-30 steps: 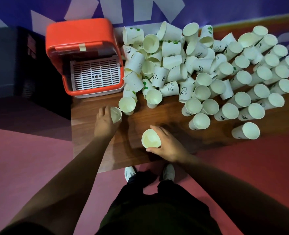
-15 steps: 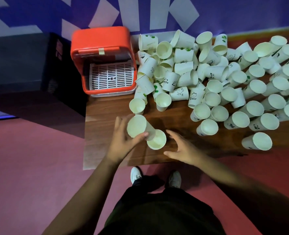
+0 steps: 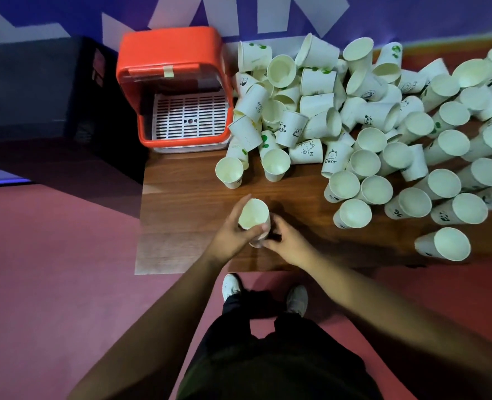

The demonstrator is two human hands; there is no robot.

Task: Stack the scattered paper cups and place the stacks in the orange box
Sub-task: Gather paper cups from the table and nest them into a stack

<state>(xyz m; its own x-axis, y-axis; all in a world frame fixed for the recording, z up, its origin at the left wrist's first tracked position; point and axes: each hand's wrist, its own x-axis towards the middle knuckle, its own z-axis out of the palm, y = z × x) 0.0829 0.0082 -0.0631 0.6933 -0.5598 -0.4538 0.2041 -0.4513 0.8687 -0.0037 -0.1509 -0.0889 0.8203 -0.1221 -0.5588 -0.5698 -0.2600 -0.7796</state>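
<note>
Near the table's front edge my left hand (image 3: pixel 229 235) grips a small stack of white paper cups (image 3: pixel 253 213), mouth up. My right hand (image 3: pixel 289 243) touches the bottom of that same stack from the right. A big heap of scattered paper cups (image 3: pixel 354 122) covers the middle and right of the table, several lying on their sides, some with panda or bear drawings. Two loose cups (image 3: pixel 229 171) stand just beyond my hands. The orange box (image 3: pixel 171 88) stands at the table's back left, its front open, showing a white slotted tray inside.
The brown wooden table (image 3: pixel 181 215) has bare wood on its left front part. A dark cabinet (image 3: pixel 37 90) stands left of the box. Red floor lies below, with my shoes (image 3: pixel 231 285) at the table's edge. A purple wall runs behind.
My left hand brought its cup over to the one by my right hand; the two are now nested into one stack, held by both hands.
</note>
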